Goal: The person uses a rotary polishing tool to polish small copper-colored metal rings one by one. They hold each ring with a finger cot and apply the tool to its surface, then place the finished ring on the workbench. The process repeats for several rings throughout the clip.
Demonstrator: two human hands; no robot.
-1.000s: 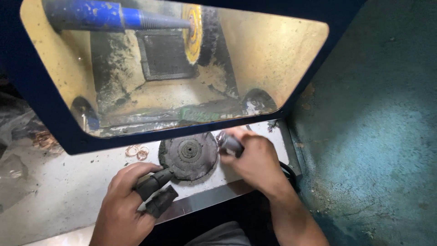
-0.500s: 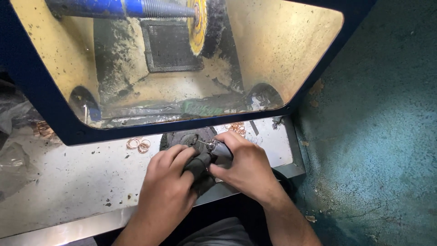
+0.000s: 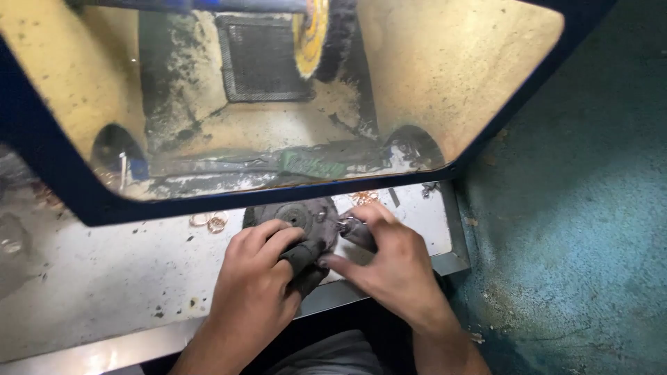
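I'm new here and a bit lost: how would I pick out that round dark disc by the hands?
Find the blue-framed polishing cabinet. On the white bench just below its opening lies the dark grey disc, partly under the left hand. Unlike the small copper rings beside it, it is broad and dull.

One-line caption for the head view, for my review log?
Both hands, left hand and right hand, meet over a dark round disc on a dusty bench before a polishing wheel.

The left hand [image 3: 253, 292] has moved in beside the right hand [image 3: 396, 267], fingers nearly touching.

dark grey round disc [image 3: 295, 212], yellow buffing wheel [image 3: 307, 38], blue hood frame [image 3: 62, 184], teal floor [image 3: 577, 208]
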